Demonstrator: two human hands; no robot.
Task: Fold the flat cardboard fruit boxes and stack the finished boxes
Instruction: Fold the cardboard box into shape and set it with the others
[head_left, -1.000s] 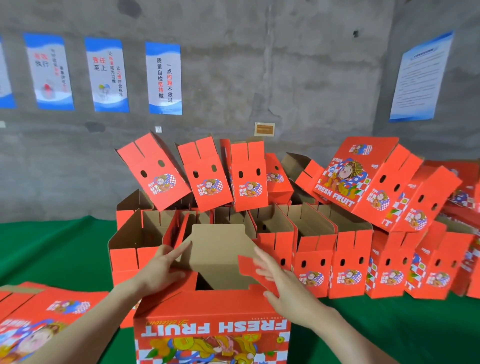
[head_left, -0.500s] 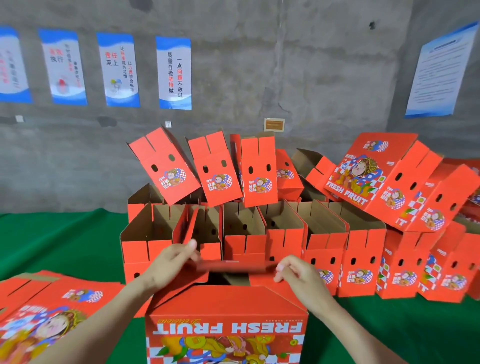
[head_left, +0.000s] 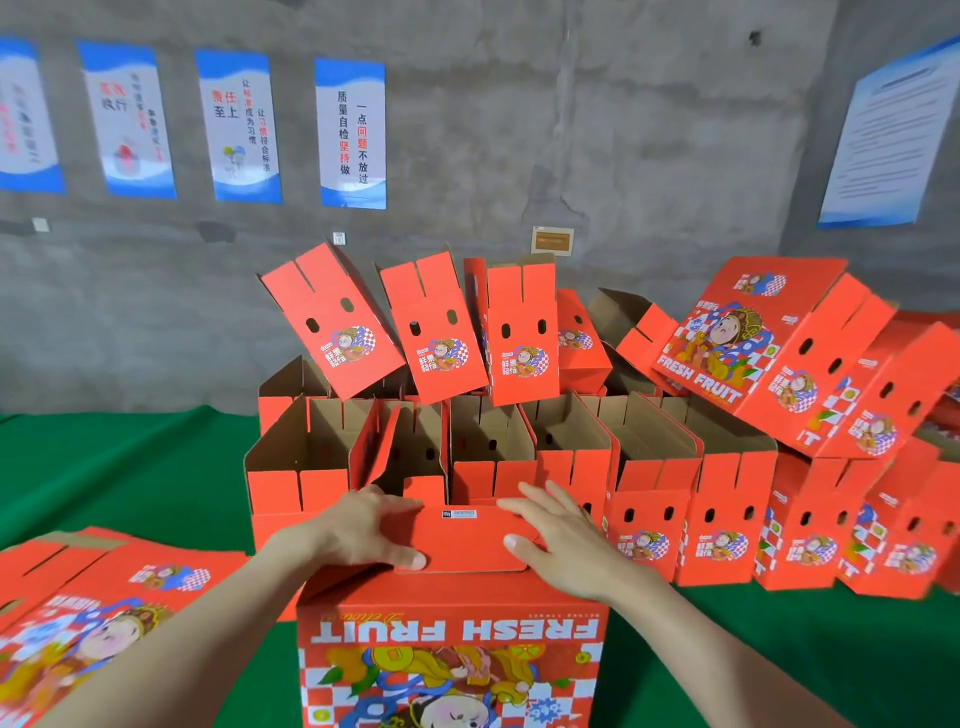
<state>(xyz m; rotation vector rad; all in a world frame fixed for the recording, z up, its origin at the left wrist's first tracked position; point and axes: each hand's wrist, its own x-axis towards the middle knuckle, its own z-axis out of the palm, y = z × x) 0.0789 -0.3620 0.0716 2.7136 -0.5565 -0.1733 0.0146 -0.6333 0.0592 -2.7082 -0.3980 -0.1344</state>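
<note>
A: Entry, box under assembly. The red fruit box (head_left: 452, 649) is standing closest to the person, at the near edge of the green desk (head_left: 130, 467), with "FRESH FRUIT" reading upside down on the face toward the camera.

B: And the hands?

A: Both are lying flat on the top flap (head_left: 462, 538). The left hand (head_left: 363, 530) is pressing on the flap's left end, fingers spread, thumb at the front edge. The right hand (head_left: 561, 535) is pressing on the right end in the same way. Neither grip is closing round anything: both are open, palms down on the cardboard.

B: Flap position?

A: It is lying roughly level across the box opening. A small white label (head_left: 460, 513) is showing near its far edge, between the two hands.

B: Finished boxes?

A: A row of folded boxes (head_left: 649, 483) is standing open-topped just behind the working box, running toward the right. More boxes (head_left: 441, 332) are sitting tilted on top of that row, and a leaning pile (head_left: 779, 358) is resting at the right.

B: Unfolded stock?

A: Flat boxes (head_left: 104, 613) are lying on the desk at the lower left, beside the left forearm. Posters (head_left: 350, 132) are hanging on the grey concrete wall (head_left: 623, 130) behind.
</note>
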